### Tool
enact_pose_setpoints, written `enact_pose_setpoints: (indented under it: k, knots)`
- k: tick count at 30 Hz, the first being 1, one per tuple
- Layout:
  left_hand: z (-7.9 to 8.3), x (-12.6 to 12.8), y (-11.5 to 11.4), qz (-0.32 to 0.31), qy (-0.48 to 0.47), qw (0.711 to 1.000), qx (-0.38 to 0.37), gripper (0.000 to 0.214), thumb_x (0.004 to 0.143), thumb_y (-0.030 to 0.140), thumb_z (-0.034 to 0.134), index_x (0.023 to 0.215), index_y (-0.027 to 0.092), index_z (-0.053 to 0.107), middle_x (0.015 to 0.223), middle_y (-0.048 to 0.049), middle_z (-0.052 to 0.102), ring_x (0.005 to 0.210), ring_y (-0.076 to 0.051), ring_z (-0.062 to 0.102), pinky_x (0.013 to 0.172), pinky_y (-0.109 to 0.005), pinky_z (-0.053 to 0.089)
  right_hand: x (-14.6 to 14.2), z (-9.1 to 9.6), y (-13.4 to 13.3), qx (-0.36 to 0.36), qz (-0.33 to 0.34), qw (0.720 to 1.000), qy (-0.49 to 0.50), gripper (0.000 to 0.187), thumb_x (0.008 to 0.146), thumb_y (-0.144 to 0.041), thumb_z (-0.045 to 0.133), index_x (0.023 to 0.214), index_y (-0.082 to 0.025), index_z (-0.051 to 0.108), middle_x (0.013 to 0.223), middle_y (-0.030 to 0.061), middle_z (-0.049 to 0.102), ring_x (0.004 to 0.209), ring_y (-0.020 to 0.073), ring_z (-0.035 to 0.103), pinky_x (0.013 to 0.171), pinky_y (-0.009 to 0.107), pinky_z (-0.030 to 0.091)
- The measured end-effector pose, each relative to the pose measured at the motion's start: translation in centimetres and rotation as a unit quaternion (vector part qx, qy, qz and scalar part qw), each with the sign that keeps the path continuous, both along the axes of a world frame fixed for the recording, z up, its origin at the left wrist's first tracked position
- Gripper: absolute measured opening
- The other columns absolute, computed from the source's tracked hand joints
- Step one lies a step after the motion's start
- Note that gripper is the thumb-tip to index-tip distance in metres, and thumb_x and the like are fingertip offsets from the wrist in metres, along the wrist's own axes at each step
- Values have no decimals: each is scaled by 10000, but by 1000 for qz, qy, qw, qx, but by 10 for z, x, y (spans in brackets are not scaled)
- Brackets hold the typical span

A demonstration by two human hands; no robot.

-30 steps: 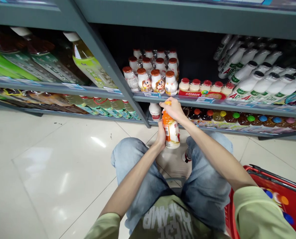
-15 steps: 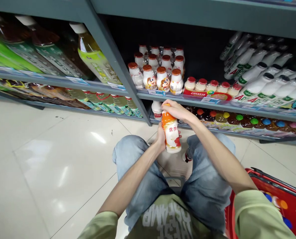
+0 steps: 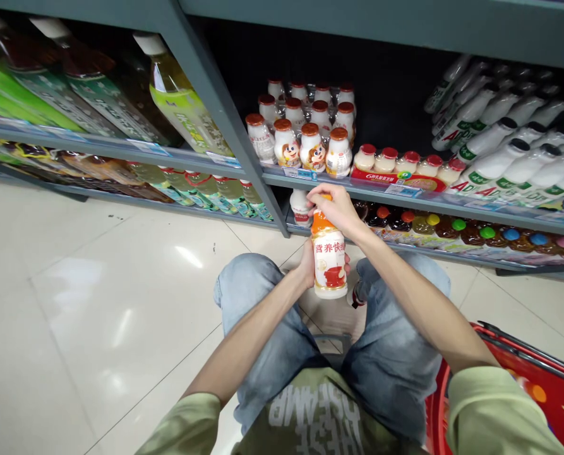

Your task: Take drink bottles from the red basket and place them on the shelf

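Observation:
I hold a white drink bottle [image 3: 330,260] with an orange top and red lettering upright in front of my knees. My left hand [image 3: 309,260] wraps round its body from behind. My right hand [image 3: 336,205] is closed over its cap from above. Just beyond it, on the grey shelf [image 3: 405,197], stand several small white bottles with brown caps [image 3: 305,129] and a row of red-capped little bottles [image 3: 405,164].
White bottles with dark caps [image 3: 509,148] lie at the right of the shelf, and bottles with coloured caps [image 3: 452,227] fill the lowest shelf. Large tea bottles [image 3: 182,110] lie on the left shelves. A red shopping basket [image 3: 537,392] stands at my right. Glossy tiled floor [image 3: 96,303] lies on the left.
The bottle has turned in my hands, so its red lettering now faces me, and it has come a little lower and nearer. Both hands keep their hold.

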State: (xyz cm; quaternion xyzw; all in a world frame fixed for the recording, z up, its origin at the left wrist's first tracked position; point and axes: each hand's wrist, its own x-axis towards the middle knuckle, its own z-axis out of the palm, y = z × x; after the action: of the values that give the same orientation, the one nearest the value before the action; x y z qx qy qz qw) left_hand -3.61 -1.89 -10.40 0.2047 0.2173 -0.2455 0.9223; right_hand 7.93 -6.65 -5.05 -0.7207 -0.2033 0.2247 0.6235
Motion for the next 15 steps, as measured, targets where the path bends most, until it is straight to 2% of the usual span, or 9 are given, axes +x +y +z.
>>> enact_pose_setpoints:
  k: [4,6,8,11,13,15]
  knots:
    - [-3,1,2,-16,-14,1000,14,489,845,535,381,825,137,664,667,-144,718,572,-288,704,582,-388,541,1,9,-2,67,0,990,120,84,758,-258,631,780,-178,642,716,-1,681,581,139,682,550,221,520]
    - [0,0,2,-20,-36,999,14,451,829,526,415,811,149,662,664,-141,717,576,-281,706,581,-375,539,3,18,-6,106,46,974,194,114,725,-251,628,805,-170,636,743,14,693,613,162,704,557,244,551]
    - [2,-2,1,-46,-82,996,1,418,812,533,481,818,157,664,671,-135,718,567,-273,700,574,-368,539,4,29,-12,136,128,955,232,191,691,-246,646,864,-167,633,818,36,726,695,201,741,601,287,596]
    - [2,-7,-5,-104,-175,978,-42,404,765,562,609,840,169,658,609,-87,679,489,-250,655,551,-374,539,0,39,-17,154,227,943,190,264,706,-262,703,939,-178,613,849,36,752,684,220,753,596,314,610]
    - [-3,-10,-11,-105,-204,971,-63,371,759,540,643,837,177,644,580,-57,652,476,-236,643,566,-380,546,-5,40,-16,143,231,953,136,229,758,-288,700,939,-191,597,721,2,726,563,195,716,526,285,576]
    - [-11,-10,-18,-68,-174,980,-61,331,777,496,636,856,175,645,607,-58,664,516,-230,659,610,-384,556,-8,35,-14,103,201,970,93,143,804,-289,653,898,-200,593,594,-25,672,474,172,666,481,253,530]
